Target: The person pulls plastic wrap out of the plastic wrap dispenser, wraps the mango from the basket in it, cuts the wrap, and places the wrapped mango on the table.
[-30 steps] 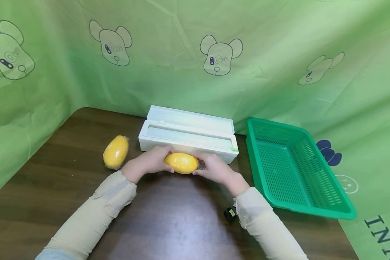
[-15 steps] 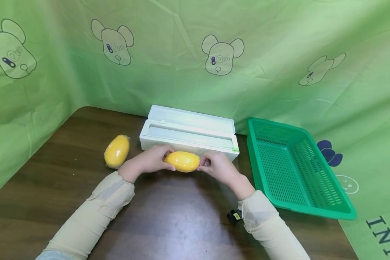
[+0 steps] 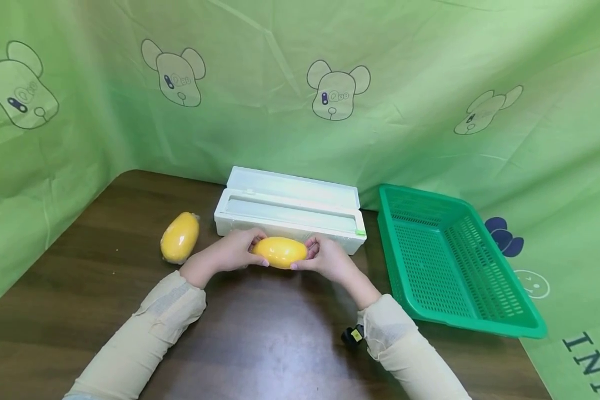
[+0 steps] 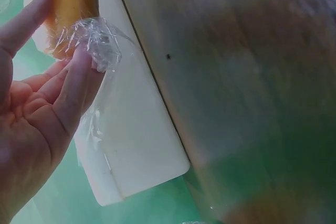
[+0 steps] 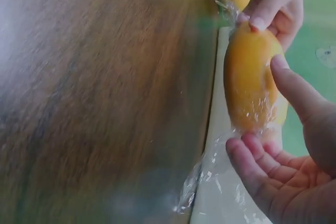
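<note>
A yellow mango wrapped in clear cling film is held between both hands in front of a white cling film dispenser. My left hand grips its left end, the thumb on the near side. At the other end my right hand holds it between thumb and fingers. Crumpled film bunches at the mango's end by the left fingers. In the right wrist view, a loose strip of film trails below the right fingertips. A second wrapped mango lies on the table to the left.
The dispenser's lid stands raised at the back. A green plastic basket is to the right of the dispenser. The brown wooden table ends against a green curtain. A small black device sits by the right cuff.
My right fingers pinched the film at the mango's right end half a second ago. Now the right thumb lies on the mango's near side. The left hand keeps its grip.
</note>
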A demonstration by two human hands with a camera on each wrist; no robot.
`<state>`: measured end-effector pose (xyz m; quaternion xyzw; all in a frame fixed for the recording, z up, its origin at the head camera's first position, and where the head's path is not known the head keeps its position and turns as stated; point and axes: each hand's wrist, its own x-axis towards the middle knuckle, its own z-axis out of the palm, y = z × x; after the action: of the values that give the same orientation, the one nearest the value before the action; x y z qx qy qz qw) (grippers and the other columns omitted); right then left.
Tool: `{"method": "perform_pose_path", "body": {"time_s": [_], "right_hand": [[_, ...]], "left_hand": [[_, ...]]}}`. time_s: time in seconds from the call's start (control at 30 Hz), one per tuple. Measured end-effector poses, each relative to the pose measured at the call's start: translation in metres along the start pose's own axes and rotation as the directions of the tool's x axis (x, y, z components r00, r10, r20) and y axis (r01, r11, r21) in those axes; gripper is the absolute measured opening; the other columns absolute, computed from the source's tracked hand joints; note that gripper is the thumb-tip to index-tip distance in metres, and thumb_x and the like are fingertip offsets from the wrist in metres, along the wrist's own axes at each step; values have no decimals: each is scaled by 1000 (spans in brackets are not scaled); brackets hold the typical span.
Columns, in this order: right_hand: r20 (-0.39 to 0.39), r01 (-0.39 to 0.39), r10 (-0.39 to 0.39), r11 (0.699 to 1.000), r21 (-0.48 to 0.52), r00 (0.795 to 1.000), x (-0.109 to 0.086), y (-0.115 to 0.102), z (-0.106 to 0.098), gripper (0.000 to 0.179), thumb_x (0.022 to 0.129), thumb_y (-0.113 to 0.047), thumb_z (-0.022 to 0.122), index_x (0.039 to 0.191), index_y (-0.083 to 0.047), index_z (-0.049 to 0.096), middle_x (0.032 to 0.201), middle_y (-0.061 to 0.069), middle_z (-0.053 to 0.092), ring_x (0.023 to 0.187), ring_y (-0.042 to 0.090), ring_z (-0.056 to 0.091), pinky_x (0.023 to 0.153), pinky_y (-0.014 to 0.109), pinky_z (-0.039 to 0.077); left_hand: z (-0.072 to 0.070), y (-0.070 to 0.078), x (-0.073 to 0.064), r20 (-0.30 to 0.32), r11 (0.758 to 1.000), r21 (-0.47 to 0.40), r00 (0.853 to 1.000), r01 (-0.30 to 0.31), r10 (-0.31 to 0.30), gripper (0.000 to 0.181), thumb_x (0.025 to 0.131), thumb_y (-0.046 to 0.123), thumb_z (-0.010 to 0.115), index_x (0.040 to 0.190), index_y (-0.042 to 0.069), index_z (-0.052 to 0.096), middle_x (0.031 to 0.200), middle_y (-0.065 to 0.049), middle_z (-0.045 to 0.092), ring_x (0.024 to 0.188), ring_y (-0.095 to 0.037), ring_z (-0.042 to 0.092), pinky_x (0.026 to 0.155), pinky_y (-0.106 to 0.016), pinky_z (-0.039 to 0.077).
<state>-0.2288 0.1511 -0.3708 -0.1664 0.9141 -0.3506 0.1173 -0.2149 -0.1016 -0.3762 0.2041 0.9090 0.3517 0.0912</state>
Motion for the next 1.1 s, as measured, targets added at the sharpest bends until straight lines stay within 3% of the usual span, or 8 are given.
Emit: {"method": "perform_pose_path", "body": {"time_s": [0.13,0.23,0.33,0.53,0.63,0.9,1.1], "right_hand": [[-10,58,-60,988,-146,998,-2,-5,9,68,67,-26,98,115,1,59,89,6,67,81,22,62,76,37,53],[-27,136,-152,942,-307,988,-3,-8,15,71,66,-26,99,118,2,59,99,12,69,91,30,67,82,45,55],[-48,161,-197,900,-406,979,-5,-10,18,66,69,-24,98,117,1,61,105,16,69,96,35,67,84,49,55],[-41,161,-194,897,-411,980,-1,-8,15,56,71,-23,96,112,1,66,101,13,71,91,32,68,81,46,56],[-34,174,-204,900,-399,978,1,-5,14,52,71,-22,96,108,0,68,99,12,71,89,30,68,80,45,55],[-18,177,-198,910,-375,980,8,-1,14,46,72,-22,95,102,-1,68,91,9,69,81,25,64,73,42,53],[8,156,-164,921,-356,986,13,-2,11,40,73,-22,94,96,-3,67,83,4,65,75,21,58,70,38,50]], "left_hand": [[3,0,-1,-16,1000,-6,1000,-3,3,49,85,19,86,122,-2,62,109,-13,71,98,-23,65,88,-41,53],[4,0,0,-37,1000,-19,999,-11,11,49,82,18,89,119,-1,63,109,-12,71,100,-24,66,89,-42,53],[7,-1,1,-67,999,-10,997,-41,40,51,77,17,92,116,-1,63,108,-12,70,101,-26,65,89,-42,53],[9,-1,3,-131,996,18,987,-88,90,53,71,14,95,112,1,63,107,-11,64,99,-27,58,85,-40,49],[8,2,5,-144,994,36,984,-101,106,48,71,12,95,108,2,66,102,-8,69,95,-25,61,83,-39,49],[7,6,11,-129,988,141,988,-67,85,41,75,14,93,110,4,75,98,-2,72,88,-18,62,80,-37,50],[5,8,13,-98,986,156,993,-54,70,35,79,13,90,109,3,74,92,-1,68,84,-19,57,78,-36,48]]}}
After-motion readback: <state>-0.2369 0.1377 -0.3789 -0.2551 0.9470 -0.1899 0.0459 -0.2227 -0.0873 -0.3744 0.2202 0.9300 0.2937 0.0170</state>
